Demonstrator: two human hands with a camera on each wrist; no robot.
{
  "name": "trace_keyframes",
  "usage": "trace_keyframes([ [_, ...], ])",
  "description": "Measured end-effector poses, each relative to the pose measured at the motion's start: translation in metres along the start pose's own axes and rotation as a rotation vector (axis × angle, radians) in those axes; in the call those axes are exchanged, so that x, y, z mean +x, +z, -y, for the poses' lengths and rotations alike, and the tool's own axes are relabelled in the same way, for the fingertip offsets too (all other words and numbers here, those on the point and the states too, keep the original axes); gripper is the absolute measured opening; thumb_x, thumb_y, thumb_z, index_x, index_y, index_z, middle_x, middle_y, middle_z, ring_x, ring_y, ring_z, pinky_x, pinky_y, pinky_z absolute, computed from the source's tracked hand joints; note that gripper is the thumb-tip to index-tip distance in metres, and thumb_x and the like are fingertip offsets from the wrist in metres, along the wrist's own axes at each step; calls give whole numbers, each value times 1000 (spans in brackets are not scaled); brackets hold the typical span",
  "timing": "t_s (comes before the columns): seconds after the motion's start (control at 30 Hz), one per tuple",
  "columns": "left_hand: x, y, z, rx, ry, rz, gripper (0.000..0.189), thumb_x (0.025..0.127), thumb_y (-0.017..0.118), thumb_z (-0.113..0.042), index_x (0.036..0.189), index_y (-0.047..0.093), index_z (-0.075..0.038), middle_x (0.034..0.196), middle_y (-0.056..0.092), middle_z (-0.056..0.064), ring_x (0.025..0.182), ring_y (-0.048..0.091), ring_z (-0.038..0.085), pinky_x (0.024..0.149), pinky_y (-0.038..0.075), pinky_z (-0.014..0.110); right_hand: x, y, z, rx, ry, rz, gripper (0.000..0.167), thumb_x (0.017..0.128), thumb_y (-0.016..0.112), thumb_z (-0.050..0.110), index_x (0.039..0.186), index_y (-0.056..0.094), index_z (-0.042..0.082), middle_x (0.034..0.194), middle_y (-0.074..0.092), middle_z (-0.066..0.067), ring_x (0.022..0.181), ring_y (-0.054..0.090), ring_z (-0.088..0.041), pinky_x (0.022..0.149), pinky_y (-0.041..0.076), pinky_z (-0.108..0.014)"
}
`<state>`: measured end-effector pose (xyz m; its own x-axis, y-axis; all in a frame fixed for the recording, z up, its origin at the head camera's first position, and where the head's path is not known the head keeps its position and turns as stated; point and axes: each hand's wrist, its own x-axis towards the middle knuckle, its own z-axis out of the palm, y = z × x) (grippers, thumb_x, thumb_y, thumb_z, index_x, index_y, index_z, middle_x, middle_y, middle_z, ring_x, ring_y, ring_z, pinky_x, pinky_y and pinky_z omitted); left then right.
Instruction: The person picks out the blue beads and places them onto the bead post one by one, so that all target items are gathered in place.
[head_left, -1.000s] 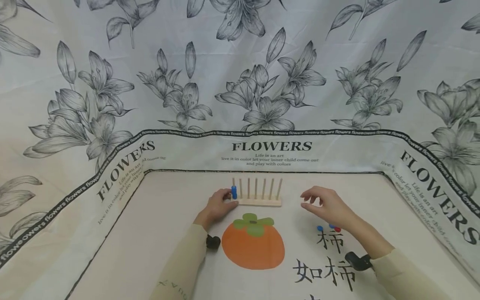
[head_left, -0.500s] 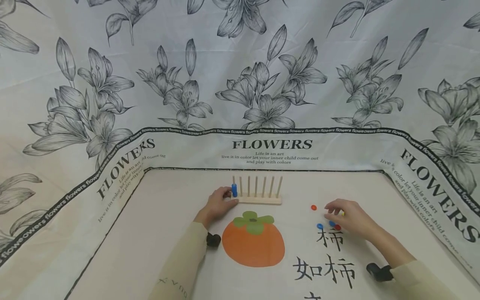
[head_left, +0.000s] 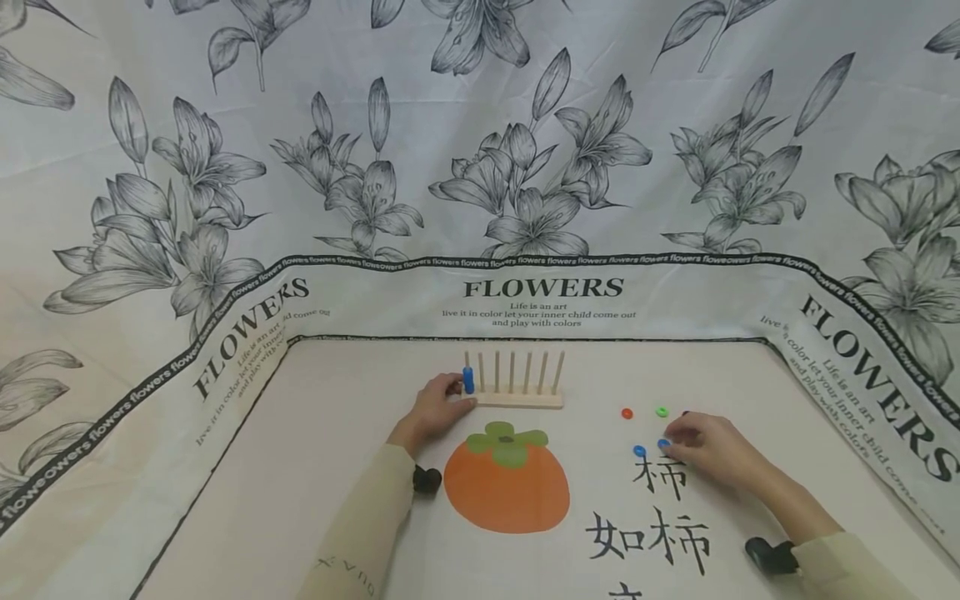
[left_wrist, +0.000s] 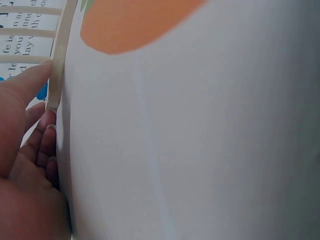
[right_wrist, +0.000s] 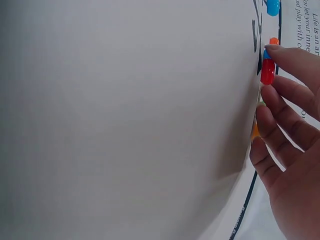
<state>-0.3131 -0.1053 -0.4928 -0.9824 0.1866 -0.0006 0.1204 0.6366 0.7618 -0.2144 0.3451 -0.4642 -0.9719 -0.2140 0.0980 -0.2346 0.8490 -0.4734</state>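
Note:
My left hand [head_left: 435, 408] grips the left end of a wooden peg rack [head_left: 525, 401], thumb at the front of its base. Blue rings [head_left: 468, 381] are stacked on the leftmost peg; the other pegs are bare. In the right wrist view my right hand [right_wrist: 292, 120] has its thumb and fingers on either side of a red ring [right_wrist: 268, 71], a small gap showing at the thumb. A blue ring [head_left: 663, 445] is right by the thumb in the head view, where the hand hides the red ring. Another blue ring [head_left: 639, 451] lies just left.
An orange-red ring [head_left: 627, 413] and a green ring [head_left: 662, 412] lie behind the blue ones. Behind my right fingers, a yellow-orange piece [right_wrist: 256, 131] shows partly. The white cloth [head_left: 337, 400] carries a printed persimmon [head_left: 506, 492] and black characters; a flowered curtain rises at the back.
My right hand has moved right and down from beside the rack to the loose rings, uncovering the orange-red and green ones. My left hand stays at the rack.

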Motion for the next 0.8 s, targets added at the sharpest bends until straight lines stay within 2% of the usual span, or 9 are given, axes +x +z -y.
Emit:
trace_keyframes([
  [0.33,5,6,8,15,11,1,58,96,70,-32,144,54,-5,126,61,11,123,54,30,111,41,48,2,3,-1,8,45,40,25,90,79,25,107,73,8,92,67,4,89,61,-16,79,54,-38],
  [0.5,2,2,5,19,28,4,56,96,70,-30,143,55,-3,123,62,12,122,55,32,110,43,50,4,1,0,13,37,39,22,91,78,25,105,73,8,90,66,4,85,60,-14,73,52,-32],
  [0.67,2,2,3,24,10,12,58,96,70,-32,145,53,-4,125,62,11,123,54,30,111,42,48,7,0,2,10,25,41,20,92,77,23,103,73,8,89,66,5,82,58,-14,70,50,-28],
  [0.8,1,0,2,-3,10,5,57,96,72,-31,143,55,-4,123,63,11,123,55,31,110,42,49,10,-1,5,2,18,18,18,92,76,20,106,73,9,92,68,4,84,58,-15,72,50,-30],
])
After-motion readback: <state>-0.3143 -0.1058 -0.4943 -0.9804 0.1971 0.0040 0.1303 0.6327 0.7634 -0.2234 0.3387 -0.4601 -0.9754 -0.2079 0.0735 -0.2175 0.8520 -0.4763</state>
